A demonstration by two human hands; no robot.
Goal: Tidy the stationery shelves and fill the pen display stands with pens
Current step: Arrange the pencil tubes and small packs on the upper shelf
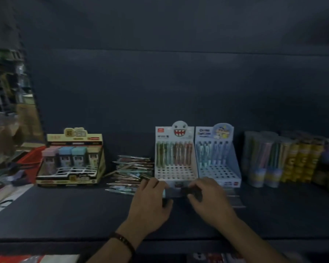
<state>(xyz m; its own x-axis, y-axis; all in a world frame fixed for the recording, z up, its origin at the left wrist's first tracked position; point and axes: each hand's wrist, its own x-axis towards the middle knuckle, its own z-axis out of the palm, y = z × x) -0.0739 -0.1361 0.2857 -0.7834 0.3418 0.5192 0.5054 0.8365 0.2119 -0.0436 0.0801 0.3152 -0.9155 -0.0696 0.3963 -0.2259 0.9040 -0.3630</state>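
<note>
A white pen display stand with a toothy cartoon face stands on the dark shelf, one back row filled with pens. To its right is a blue display stand, also with one row of pens. Loose pens lie piled to the left of the white stand. My left hand and my right hand sit just in front of the white stand, fingers curled on a small dark, blurred pack between them. What the pack holds is not visible.
A yellow display box of small pastel containers stands at the left, with a red basket beyond it. Clear and yellow tubes of pencils stand at the right. The shelf's front edge runs below my wrists.
</note>
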